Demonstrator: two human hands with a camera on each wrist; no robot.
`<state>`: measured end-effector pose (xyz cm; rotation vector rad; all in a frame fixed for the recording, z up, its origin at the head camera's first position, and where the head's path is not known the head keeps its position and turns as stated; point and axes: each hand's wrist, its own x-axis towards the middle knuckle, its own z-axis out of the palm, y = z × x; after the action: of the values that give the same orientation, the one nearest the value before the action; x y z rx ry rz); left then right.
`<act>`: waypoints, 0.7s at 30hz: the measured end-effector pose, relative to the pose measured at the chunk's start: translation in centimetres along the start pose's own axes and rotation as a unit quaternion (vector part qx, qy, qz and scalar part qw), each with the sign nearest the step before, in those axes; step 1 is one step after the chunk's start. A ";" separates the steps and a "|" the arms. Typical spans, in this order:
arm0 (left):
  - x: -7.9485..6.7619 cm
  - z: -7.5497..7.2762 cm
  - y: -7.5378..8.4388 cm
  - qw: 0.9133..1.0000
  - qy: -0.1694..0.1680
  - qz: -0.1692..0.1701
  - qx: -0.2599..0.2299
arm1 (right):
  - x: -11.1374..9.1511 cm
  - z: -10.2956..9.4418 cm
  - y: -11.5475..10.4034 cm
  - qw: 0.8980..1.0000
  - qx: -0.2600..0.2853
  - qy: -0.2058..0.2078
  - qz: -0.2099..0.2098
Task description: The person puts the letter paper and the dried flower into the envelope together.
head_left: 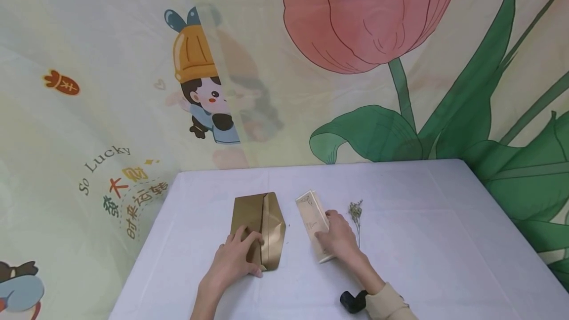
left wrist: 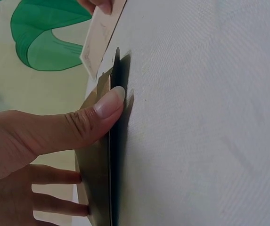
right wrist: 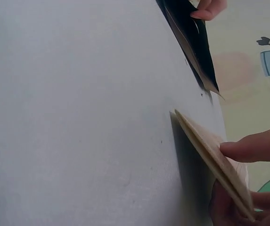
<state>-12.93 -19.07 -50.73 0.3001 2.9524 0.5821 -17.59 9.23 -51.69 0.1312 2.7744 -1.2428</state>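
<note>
A gold envelope point(head_left: 249, 211) lies on the white-covered table with its pointed flap opened out to the right. My left hand point(head_left: 235, 253) rests on its near part; in the left wrist view the thumb point(left wrist: 110, 102) lies against the envelope's edge and the other fingers touch its face. To the right, my right hand point(head_left: 340, 236) pinches a cream folded card point(head_left: 311, 214) by its right side. The right wrist view shows the thumb on the card's upper face, other fingers underneath, and the card point(right wrist: 215, 155) tilted with one edge raised.
A small dried flower sprig point(head_left: 355, 211) lies just right of my right hand. A black object point(head_left: 353, 301) shows beside the right sleeve point(head_left: 388, 302). Behind the table point(head_left: 422, 221) hangs a printed cloth with a large pink tulip point(head_left: 369, 14).
</note>
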 end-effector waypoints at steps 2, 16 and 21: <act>-0.1 0.0 0.0 1.000 0.002 -0.001 0.000 | 0.0 -0.2 0.2 1.000 0.019 -0.006 0.000; -0.1 -0.2 0.1 1.000 0.000 -0.004 -0.013 | -0.1 -1.1 0.8 0.997 0.074 -0.022 0.007; -0.2 -0.3 0.2 1.000 0.001 -0.003 -0.015 | -0.2 -1.4 1.0 0.995 0.095 -0.034 0.022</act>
<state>-12.77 -18.99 -50.34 0.2871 2.9435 0.6257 -17.35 10.86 -51.47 0.1607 2.5775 -1.4683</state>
